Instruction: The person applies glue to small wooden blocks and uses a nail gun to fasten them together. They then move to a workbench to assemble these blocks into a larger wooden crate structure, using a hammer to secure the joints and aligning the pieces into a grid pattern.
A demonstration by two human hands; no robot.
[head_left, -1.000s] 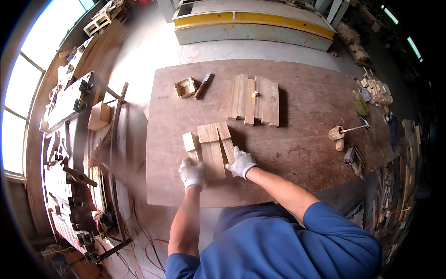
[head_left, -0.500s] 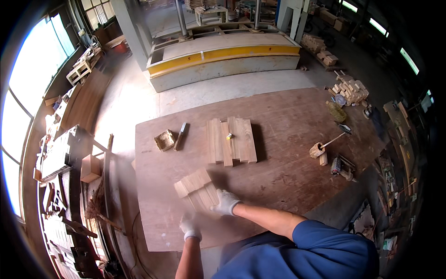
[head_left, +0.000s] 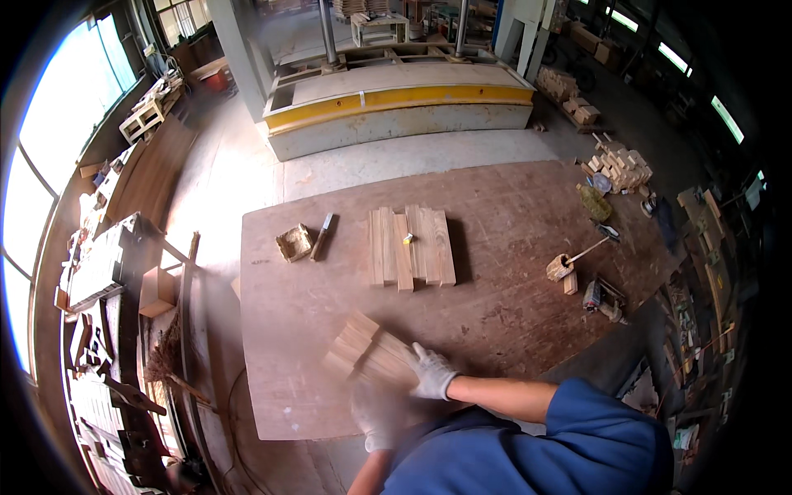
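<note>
A small bundle of pale wooden strips [head_left: 381,351] lies slanted near the front of the brown table, with one shorter group of strips overlapping at its upper left end. My right hand [head_left: 431,373], in a pale work glove, grips the bundle's right end. My left hand [head_left: 375,419], gloved too, is at the near side of the bundle; its fingers are smeared and partly lost in blur. Farther off lies a flat row of wooden strips [head_left: 431,243] side by side, with one strip on top bearing a small yellow-and-white object [head_left: 408,239].
On the table [head_left: 297,355] a shallow glue-stained box [head_left: 294,243] sits beside a flat-bladed knife [head_left: 322,237]. To the right are a container with a stick [head_left: 559,266], a pneumatic tool [head_left: 605,301] and stacked wood blocks [head_left: 620,167]. A yellow-edged press [head_left: 396,99] stands beyond.
The bundle has turned counter-clockwise, its near end swinging right. Both my hands have moved right with it. The row of strips farther off stays put.
</note>
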